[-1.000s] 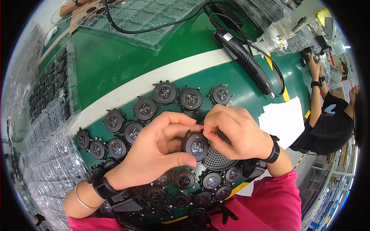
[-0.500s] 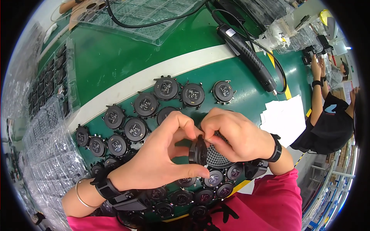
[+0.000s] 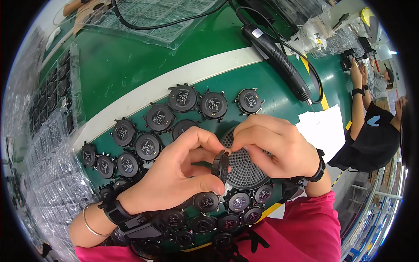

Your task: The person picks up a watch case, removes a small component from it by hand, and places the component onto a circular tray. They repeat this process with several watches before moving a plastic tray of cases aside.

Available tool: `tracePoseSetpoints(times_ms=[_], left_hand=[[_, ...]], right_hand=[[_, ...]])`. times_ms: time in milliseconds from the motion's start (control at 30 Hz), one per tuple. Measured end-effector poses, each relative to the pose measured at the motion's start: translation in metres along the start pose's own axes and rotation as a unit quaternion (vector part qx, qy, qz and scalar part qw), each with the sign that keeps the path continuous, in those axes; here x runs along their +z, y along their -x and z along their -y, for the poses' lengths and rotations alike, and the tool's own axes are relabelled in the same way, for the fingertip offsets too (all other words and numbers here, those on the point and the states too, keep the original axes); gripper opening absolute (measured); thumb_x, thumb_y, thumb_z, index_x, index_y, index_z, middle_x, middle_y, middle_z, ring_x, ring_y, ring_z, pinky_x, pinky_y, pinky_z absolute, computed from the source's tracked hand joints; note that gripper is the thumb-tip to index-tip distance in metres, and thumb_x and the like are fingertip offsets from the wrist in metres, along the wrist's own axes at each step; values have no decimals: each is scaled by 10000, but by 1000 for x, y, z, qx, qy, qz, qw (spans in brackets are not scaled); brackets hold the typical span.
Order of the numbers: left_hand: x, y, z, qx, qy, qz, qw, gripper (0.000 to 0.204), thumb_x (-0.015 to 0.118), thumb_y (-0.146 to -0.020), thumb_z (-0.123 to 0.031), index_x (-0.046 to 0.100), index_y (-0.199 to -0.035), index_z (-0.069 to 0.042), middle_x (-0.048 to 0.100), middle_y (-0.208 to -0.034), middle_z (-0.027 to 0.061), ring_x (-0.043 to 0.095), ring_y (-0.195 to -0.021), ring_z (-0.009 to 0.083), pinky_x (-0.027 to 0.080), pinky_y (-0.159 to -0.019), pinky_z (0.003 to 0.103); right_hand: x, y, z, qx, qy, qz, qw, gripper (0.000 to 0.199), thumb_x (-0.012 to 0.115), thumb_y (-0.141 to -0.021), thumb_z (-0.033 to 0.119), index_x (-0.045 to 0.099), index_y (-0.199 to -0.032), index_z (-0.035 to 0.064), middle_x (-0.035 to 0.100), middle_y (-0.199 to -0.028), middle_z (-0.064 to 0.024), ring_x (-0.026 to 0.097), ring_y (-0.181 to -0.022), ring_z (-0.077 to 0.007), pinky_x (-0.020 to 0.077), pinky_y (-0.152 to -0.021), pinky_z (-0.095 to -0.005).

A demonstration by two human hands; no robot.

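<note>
My left hand (image 3: 174,174) grips a black round watch case (image 3: 222,165) by its edge, turned up on its side. My right hand (image 3: 279,146) is closed in a pinch close to the upper end of that case; whatever lies between its fingertips is too small to make out. Beneath my right hand is a round grey tray (image 3: 246,170) dotted with small pits. More watch cases lie back up on the green table, some beyond my hands, such as one watch case (image 3: 214,105), and others nearer my body, such as another watch case (image 3: 239,201).
A black electric screwdriver (image 3: 279,63) with a cable lies at the far right. White paper sheets (image 3: 323,131) sit right of my hand. Clear plastic trays (image 3: 56,161) stack up at the left, beside a filled tray (image 3: 52,94). Another person (image 3: 371,131) works at the right.
My right fingers have drawn slightly right, off the watch case's end, uncovering more of the grey tray. My left hand keeps its hold on the case. The whole view has shifted a little.
</note>
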State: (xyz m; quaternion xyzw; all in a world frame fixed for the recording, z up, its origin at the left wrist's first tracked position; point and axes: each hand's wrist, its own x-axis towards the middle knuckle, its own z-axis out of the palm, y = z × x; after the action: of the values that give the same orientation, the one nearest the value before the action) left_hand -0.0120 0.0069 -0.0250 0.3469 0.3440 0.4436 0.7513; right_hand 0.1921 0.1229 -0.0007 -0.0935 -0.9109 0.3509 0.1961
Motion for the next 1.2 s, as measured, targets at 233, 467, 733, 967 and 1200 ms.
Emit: tracePoseSetpoints(times_ms=[233, 467, 733, 967, 1200], left_hand=[[0, 1, 3, -36, 8, -2, 999, 690, 791, -725, -382, 408, -1174, -22, 513, -1155, 77, 602, -1063, 209, 535, -836, 298], [-3, 2, 5, -33, 2, 4, 999, 602, 768, -768, -291, 418, -1176, -21, 507, -1143, 63, 588, -1048, 178, 526, -821, 281], [-3, 1, 6, -21, 1, 18, 1000, 472, 755, -820, -107, 440, -1160, -17, 490, -1137, 54, 566, -1002, 133, 518, -800, 263], [-3, 2, 8, -26, 8, 13, 1000, 476, 761, -818, -115, 440, -1156, -19, 489, -1145, 58, 559, -991, 129, 514, -800, 261], [0, 2, 5, -20, -23, 7, 1000, 447, 744, -832, -83, 441, -1156, -25, 492, -1142, 56, 553, -993, 126, 512, -813, 265]], right_hand=[[12, 1, 2, -21, -53, -45, 997, 234, 706, -709, -74, 630, -911, 16, 633, -843, -113, 639, -706, -265, 518, -581, -319], [15, 1, 0, -54, -17, -35, 998, 243, 721, -701, -63, 623, -912, 6, 625, -813, -98, 635, -687, -262, 519, -572, -326], [18, 1, -2, -77, 13, -60, 995, 256, 714, -689, -70, 610, -914, -6, 616, -811, -103, 630, -678, -268, 517, -561, -335], [19, 2, -2, -82, 32, -46, 995, 264, 699, -688, -76, 596, -922, -12, 608, -812, -110, 623, -668, -280, 520, -569, -347], [22, 2, -1, -96, 11, -40, 995, 305, 643, -694, -100, 552, -972, -15, 600, -860, -137, 616, -708, -303, 526, -617, -370]])
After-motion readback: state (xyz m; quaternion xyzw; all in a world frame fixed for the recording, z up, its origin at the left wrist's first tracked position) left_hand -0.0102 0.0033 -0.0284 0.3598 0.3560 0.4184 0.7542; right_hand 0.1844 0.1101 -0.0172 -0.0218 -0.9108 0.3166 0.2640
